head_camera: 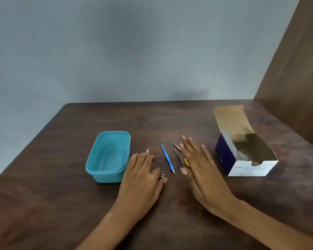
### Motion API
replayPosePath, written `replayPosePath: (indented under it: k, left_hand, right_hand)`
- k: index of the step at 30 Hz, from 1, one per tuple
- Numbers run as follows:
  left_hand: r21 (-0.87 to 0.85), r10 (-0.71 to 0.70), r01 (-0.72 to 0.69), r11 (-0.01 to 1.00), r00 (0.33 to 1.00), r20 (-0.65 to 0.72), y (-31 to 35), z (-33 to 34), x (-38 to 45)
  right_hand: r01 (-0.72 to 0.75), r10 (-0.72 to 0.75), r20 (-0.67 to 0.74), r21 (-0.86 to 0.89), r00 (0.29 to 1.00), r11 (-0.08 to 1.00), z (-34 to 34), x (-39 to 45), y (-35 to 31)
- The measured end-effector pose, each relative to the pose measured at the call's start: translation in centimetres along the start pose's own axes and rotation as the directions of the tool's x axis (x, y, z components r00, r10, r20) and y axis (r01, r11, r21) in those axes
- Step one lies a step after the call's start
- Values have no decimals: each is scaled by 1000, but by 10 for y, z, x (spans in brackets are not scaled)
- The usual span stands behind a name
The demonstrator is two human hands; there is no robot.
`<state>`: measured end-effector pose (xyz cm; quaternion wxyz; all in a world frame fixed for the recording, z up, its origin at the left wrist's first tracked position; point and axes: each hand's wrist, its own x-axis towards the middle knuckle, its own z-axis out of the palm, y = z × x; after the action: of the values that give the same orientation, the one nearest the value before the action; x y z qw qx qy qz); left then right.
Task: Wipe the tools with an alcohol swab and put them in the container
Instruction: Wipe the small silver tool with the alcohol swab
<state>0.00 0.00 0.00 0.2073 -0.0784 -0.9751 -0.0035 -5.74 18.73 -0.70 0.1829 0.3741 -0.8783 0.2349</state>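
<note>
Blue tool (pixel 168 161) lies between both hands — untouched.

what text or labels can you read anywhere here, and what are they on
"BD": a logo on the white front panel of the open cardboard box, at its lower left.
The lines of print beside that logo are too blurred to read.
The small white marks on the box's dark blue side are too small to read.
No text shows on the teal container, the blue-handled tool or the tweezers.
</note>
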Motion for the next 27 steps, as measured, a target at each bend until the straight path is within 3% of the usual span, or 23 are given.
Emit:
replayPosePath:
  k: [3, 10, 16, 21, 27]
  left_hand:
    - [79, 85, -80, 994, 994, -62, 3, 6, -1]
    - [100, 63, -54, 994, 994, -86, 4, 5, -6]
    - [60, 143, -140, 988, 989, -42, 8, 3, -8]
    - [51, 189, -188, 981, 982, -22, 4, 3, -11]
    - [45, 211, -210, 977, 977, -19, 1, 1, -9]
  right_hand:
    - [42, -42, -10, -17, 999, 999, 4, -3, -1]
    - [152, -152, 59, 0, 987, 988, 7, -9, 2]
    - [46, -55, 84, 106, 995, 993, -4, -2, 1]
    - [61, -69, 121, 70, 990, 996, -1, 1, 7]
    - [62, -67, 71, 71, 995, 996, -1, 0, 12]
